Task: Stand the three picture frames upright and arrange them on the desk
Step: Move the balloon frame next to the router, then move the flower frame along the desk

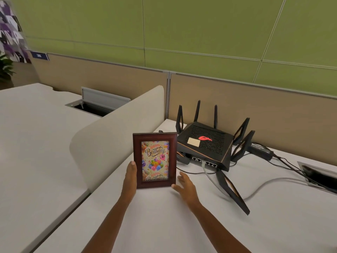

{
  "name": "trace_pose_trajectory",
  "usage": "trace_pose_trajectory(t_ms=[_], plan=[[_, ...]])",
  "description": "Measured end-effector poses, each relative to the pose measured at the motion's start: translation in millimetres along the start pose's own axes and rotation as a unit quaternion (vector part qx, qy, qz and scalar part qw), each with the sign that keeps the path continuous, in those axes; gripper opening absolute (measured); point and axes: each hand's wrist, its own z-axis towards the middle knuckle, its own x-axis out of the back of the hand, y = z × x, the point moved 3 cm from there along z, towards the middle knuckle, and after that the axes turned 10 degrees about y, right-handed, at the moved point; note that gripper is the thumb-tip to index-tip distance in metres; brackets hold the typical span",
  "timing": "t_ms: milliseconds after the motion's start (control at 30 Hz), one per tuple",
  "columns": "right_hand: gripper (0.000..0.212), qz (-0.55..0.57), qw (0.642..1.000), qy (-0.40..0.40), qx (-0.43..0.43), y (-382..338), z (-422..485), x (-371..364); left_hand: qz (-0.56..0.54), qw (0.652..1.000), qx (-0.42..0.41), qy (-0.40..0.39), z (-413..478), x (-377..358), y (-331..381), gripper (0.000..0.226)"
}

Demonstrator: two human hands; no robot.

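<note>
One picture frame [155, 137] with a dark red wooden border and a "Happy Birthday" balloon card stands upright on the white desk [164, 225], facing me. My left hand [130, 177] lies against its left edge, thumb on the border. My right hand [184, 186] hovers at the frame's lower right corner with fingers spread, just touching or barely apart from it. Only this one frame is in view.
A black router [206, 143] with several antennas sits right behind the frame, cables [264, 187] trailing to a desk cable hatch [317, 172] at the right. A beige curved divider [116, 136] borders the desk on the left; a partition wall stands behind.
</note>
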Motion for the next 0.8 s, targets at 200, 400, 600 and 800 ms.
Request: trace_pose_trajectory(t_ms=[200, 400, 600, 800], plan=[[0.063, -0.050, 0.998, 0.016, 0.042, 16.7, -41.9, 20.5, 0.138, 0.978, -0.023, 0.156, -54.6, 4.5, -24.0, 0.054], [0.053, -0.061, 0.996, 0.039, 0.050, 33.2, -77.8, 49.4, 0.225, 0.962, -0.099, 0.118, -113.3, -23.3, -36.4, 0.054], [0.037, -0.066, 0.994, 0.071, 0.049, 55.5, -116.5, 104.5, 0.227, 0.965, -0.123, 0.036, -162.3, -73.9, -30.2, 0.049], [0.027, -0.067, 0.987, 0.130, 0.060, 74.4, -153.6, 176.1, 0.218, 0.965, -0.137, -0.043, -211.3, -135.2, -25.7, 0.045]])
